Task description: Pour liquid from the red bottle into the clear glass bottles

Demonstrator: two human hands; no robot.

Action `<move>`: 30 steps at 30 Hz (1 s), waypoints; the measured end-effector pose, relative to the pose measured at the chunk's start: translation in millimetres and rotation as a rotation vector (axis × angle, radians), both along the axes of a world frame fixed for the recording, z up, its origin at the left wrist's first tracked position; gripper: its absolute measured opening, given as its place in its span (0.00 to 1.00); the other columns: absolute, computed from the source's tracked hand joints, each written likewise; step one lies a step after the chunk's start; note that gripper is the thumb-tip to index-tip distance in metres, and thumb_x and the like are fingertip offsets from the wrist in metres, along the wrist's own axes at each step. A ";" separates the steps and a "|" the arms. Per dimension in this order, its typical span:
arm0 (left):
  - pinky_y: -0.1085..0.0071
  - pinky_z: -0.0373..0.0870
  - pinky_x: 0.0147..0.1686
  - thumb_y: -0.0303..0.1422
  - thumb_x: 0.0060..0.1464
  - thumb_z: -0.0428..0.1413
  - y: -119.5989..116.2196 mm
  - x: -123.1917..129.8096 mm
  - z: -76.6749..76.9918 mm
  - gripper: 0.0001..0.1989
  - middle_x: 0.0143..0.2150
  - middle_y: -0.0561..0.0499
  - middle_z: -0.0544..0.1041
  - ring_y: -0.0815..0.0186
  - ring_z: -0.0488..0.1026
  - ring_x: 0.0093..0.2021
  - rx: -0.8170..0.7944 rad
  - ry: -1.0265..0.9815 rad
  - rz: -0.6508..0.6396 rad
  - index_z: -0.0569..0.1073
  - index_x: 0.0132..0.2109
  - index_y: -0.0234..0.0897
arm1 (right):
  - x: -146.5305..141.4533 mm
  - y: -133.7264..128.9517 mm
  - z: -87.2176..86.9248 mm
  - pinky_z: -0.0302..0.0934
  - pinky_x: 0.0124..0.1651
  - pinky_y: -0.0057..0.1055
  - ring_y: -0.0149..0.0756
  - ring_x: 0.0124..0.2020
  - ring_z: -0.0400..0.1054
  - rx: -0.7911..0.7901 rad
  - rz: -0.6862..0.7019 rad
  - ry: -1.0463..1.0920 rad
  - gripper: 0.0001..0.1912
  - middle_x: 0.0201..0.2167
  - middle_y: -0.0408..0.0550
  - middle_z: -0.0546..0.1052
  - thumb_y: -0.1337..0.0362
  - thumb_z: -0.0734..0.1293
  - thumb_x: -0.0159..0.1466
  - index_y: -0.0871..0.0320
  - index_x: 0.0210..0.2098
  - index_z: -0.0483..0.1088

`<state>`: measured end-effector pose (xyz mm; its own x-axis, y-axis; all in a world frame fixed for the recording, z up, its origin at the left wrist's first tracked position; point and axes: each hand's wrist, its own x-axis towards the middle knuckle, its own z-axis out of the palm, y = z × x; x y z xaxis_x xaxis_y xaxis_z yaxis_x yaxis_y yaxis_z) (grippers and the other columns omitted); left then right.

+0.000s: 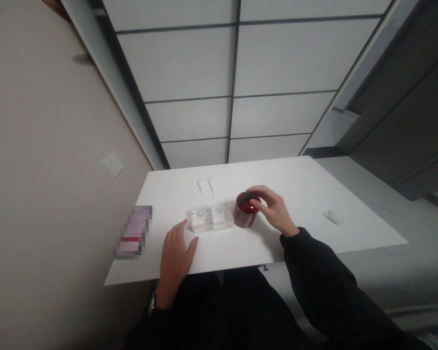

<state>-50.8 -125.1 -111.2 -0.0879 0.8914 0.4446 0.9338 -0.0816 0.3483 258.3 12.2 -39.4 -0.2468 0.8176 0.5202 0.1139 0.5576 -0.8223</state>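
Note:
A round red container (244, 217) with a dark patch on its top stands on the white table (292, 184). My right hand (272, 206) grips the top of this container, thumb on the near side and fingers over the far side. Touching or nearly touching the container on its left is a clear box (212, 224) with two compartments; small clear things seem to lie inside, too faint to name. My left hand (177, 250) rests on the table at the box's near left, fingers spread, holding nothing.
Two small whitish pieces (205, 186) lie behind the box. A crumpled translucent piece (333, 217) is on the table's right side. At the left edge sits a blurred pink item (136, 231). Large white panels (193, 63) stand beyond the table.

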 end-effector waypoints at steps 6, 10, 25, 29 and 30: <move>0.42 0.73 0.63 0.42 0.69 0.52 0.1 0.6 1.2 0.26 0.61 0.34 0.76 0.45 0.74 0.61 0.005 0.027 -0.013 0.65 0.67 0.33 | 4.0 -0.7 -3.9 0.67 0.65 0.50 0.45 0.58 0.75 0.034 0.065 -0.030 0.17 0.54 0.49 0.82 0.52 0.74 0.67 0.46 0.54 0.78; 0.43 0.73 0.63 0.43 0.70 0.52 -0.3 1.2 1.5 0.26 0.62 0.34 0.75 0.45 0.74 0.62 -0.012 0.030 -0.013 0.65 0.67 0.33 | 5.7 -3.4 -6.1 0.66 0.67 0.50 0.45 0.62 0.74 0.021 0.136 -0.040 0.20 0.59 0.49 0.81 0.54 0.74 0.68 0.44 0.59 0.76; 0.43 0.72 0.63 0.44 0.70 0.50 0.2 2.3 4.6 0.26 0.61 0.35 0.75 0.44 0.73 0.62 -0.022 0.057 -0.016 0.63 0.68 0.34 | 5.8 -5.3 -3.9 0.66 0.68 0.54 0.47 0.65 0.72 0.103 0.147 -0.121 0.24 0.61 0.50 0.79 0.57 0.75 0.67 0.43 0.61 0.72; 0.42 0.71 0.64 0.43 0.70 0.50 0.1 3.0 5.0 0.26 0.61 0.35 0.75 0.44 0.73 0.62 -0.023 0.037 -0.018 0.63 0.68 0.36 | 5.8 -6.1 -2.8 0.69 0.64 0.54 0.50 0.62 0.71 0.045 0.080 -0.130 0.28 0.59 0.53 0.76 0.49 0.75 0.65 0.45 0.62 0.70; 0.42 0.71 0.64 0.43 0.70 0.50 0.1 3.0 5.1 0.26 0.61 0.35 0.75 0.44 0.73 0.62 -0.023 0.037 -0.019 0.63 0.68 0.36 | 5.6 -5.6 -2.6 0.69 0.64 0.55 0.50 0.61 0.70 0.046 0.071 -0.138 0.29 0.58 0.54 0.75 0.48 0.76 0.64 0.45 0.61 0.70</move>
